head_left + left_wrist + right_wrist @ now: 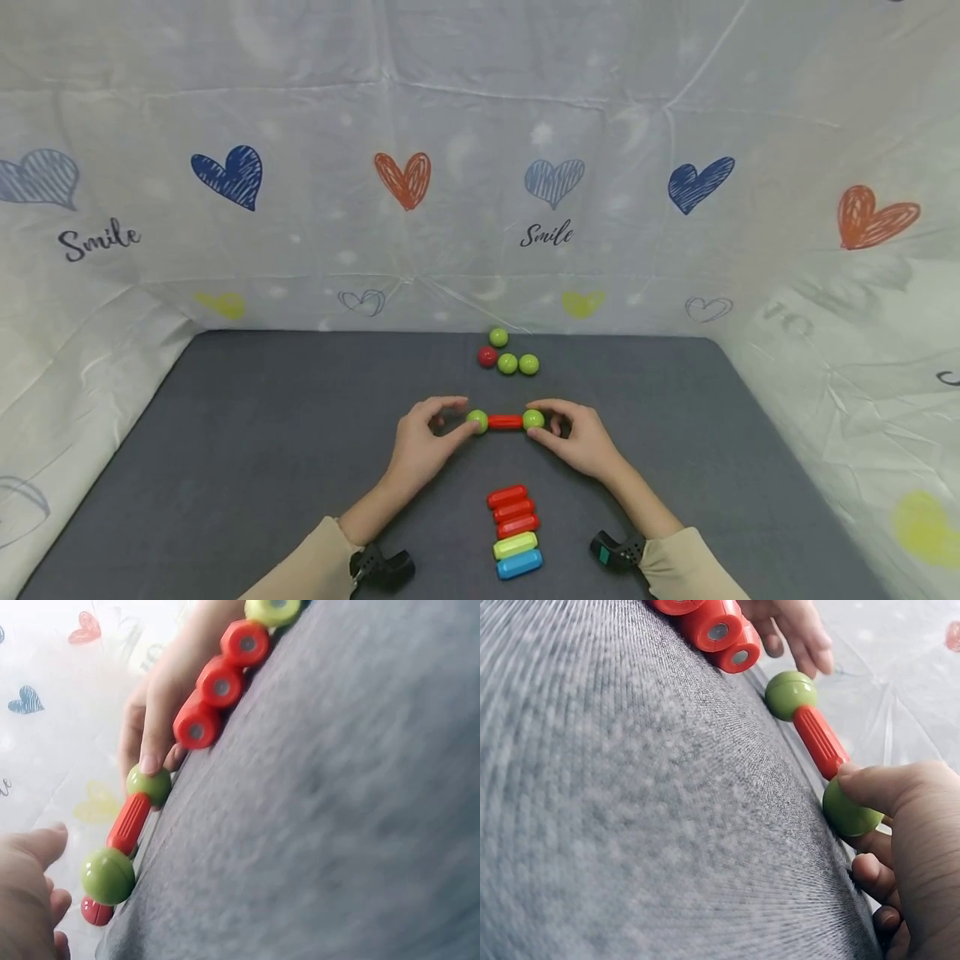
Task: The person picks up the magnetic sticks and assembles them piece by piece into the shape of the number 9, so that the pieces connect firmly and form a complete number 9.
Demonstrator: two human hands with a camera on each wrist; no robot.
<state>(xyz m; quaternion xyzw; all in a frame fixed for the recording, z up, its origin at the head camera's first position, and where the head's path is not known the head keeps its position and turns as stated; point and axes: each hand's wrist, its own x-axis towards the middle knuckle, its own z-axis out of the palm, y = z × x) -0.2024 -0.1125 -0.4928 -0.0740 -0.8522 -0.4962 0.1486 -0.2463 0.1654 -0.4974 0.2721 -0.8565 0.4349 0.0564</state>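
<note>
A red rod point(506, 422) lies between two green balls, joined end to end in a row. My right hand point(581, 442) pinches the right green ball point(849, 808) between thumb and fingers. Beside the left green ball point(109, 876) is my left hand point(423, 446), its thumb and fingers spread; the left wrist view shows a gap between the thumb and that ball. Nearer my body, several short rods lie side by side: red rods point(512, 511), a yellow-green rod point(515, 546) and a blue rod point(519, 564). Metal discs show in the red rods' ends.
Beyond the hands, a red ball point(487, 357) and three green balls point(507, 363) sit near the back edge of the dark grey table point(300, 467). A pale sheet point(465, 233) printed with hearts hangs behind and along the sides. Each wrist wears a black strap device point(617, 552).
</note>
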